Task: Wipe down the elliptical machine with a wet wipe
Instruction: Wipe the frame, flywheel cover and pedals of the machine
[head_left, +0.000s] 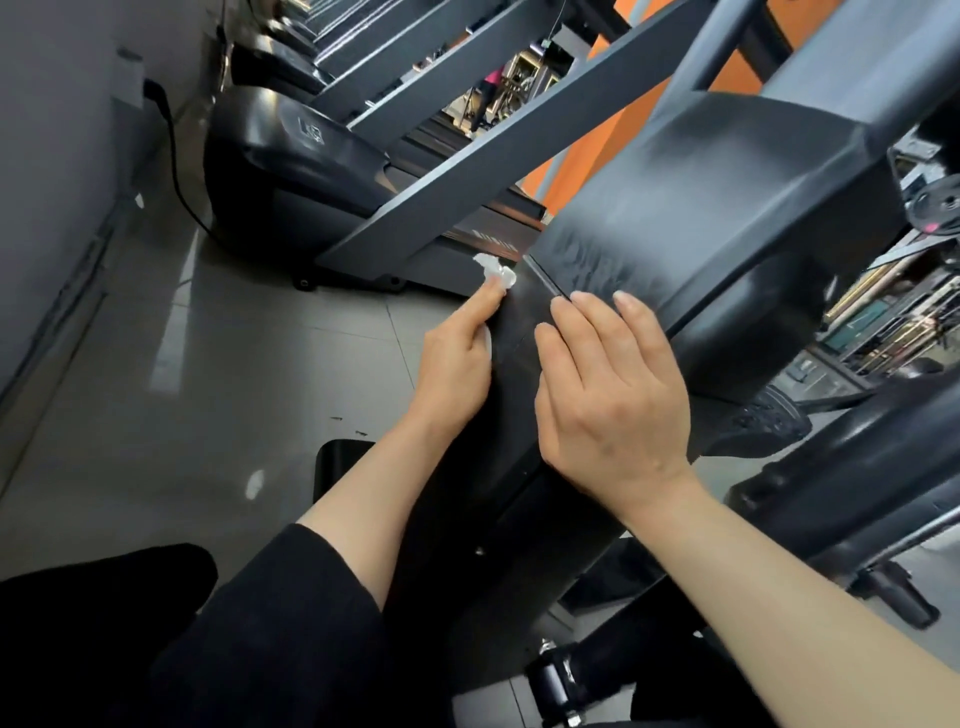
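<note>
The elliptical machine's black housing (717, 208) runs from the lower middle up to the right, with wet streaks on its upper face. My left hand (457, 364) pinches a small crumpled white wet wipe (496, 270) at its fingertips and holds it against the left edge of the housing. My right hand (608, 395) lies flat on top of the housing just right of the left hand, fingers straight and spread, holding nothing. The housing's lower part is hidden behind my forearms.
A row of dark treadmills (311, 161) stands to the left along a grey wall, with a black power cable (174, 156) plugged in. Grey tiled floor (208, 364) lies between. Weight equipment (893, 312) crowds the right side. My black-clad knee (104, 623) is lower left.
</note>
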